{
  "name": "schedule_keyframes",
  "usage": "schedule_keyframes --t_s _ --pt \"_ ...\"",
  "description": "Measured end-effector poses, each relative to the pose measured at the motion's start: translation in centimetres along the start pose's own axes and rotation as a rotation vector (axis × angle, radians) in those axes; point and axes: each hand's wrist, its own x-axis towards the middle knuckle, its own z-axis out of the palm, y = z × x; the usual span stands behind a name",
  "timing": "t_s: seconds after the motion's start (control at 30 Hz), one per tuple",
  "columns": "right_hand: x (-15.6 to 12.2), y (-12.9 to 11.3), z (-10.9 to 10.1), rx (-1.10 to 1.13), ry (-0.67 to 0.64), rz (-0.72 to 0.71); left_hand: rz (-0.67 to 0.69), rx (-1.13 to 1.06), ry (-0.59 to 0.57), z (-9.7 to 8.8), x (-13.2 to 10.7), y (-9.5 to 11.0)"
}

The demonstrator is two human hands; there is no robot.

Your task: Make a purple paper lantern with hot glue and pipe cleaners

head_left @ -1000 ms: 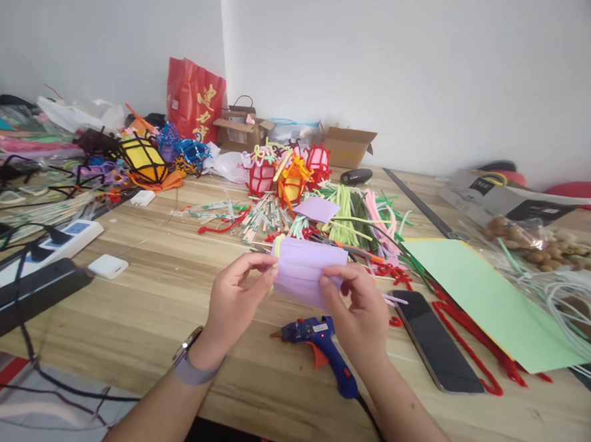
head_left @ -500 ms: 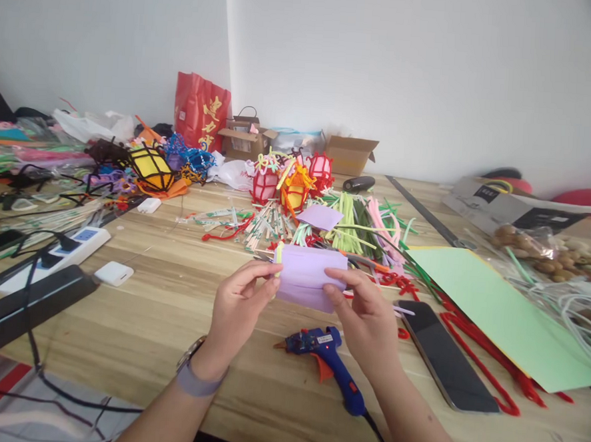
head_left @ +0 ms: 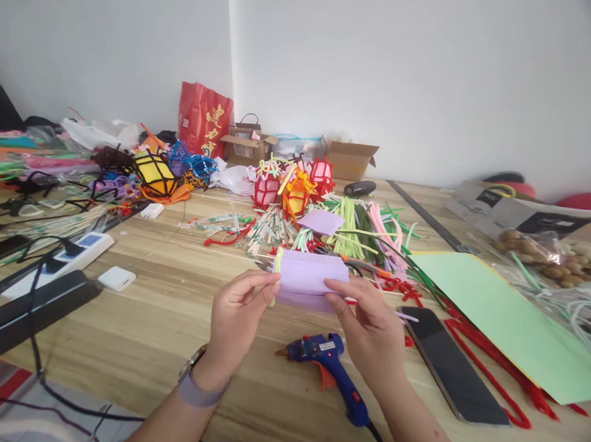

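Both my hands hold a folded purple paper piece (head_left: 311,276) above the wooden table (head_left: 159,319). My left hand (head_left: 237,319) pinches its left end, where a yellow-green pipe cleaner runs along the edge. My right hand (head_left: 369,332) pinches its right end from below with thumb on top. A blue hot glue gun (head_left: 329,370) lies on the table just under my hands.
A black phone (head_left: 454,364) lies to the right beside a green paper sheet (head_left: 504,320) and red pipe cleaners. Small pipe-cleaner lanterns (head_left: 290,184), a purple paper scrap and heaps of pipe cleaners fill the middle back. A power strip (head_left: 57,260) and cables lie left. Boxes stand by the wall.
The purple paper has been folded flatter and lowered slightly between my hands. The view has shifted a little, so the table's things sit lower in the picture.
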Motion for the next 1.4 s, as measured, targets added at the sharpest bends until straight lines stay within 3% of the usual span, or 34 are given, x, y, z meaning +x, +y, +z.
schedule_keyframes --t_s 0.23,0.47,0.6,0.77,0.93,1.1,1.4 --pt "0.0 0.0 0.0 -0.005 0.021 -0.037 0.060 -0.005 0.036 0.2 -0.3 0.0" --pt "0.0 -0.2 0.0 0.046 0.045 -0.025 0.069 -0.030 -0.026 0.1 -0.1 0.1" --pt "-0.1 -0.1 -0.2 0.025 0.098 -0.030 0.125 -0.046 -0.074 0.0 0.0 0.4" --pt "-0.1 0.1 -0.6 0.027 0.074 -0.052 0.214 -0.036 -0.107 -0.3 0.1 0.7" --pt "0.1 0.2 -0.8 0.010 0.056 -0.048 0.137 -0.006 -0.142 -0.5 0.2 0.5" --pt "0.1 0.3 -0.7 -0.039 0.067 -0.047 0.079 0.009 -0.117 -0.3 0.1 0.5" --pt "0.0 0.1 -0.5 -0.171 0.095 -0.104 0.168 0.124 -0.048 0.1 -0.2 1.0"
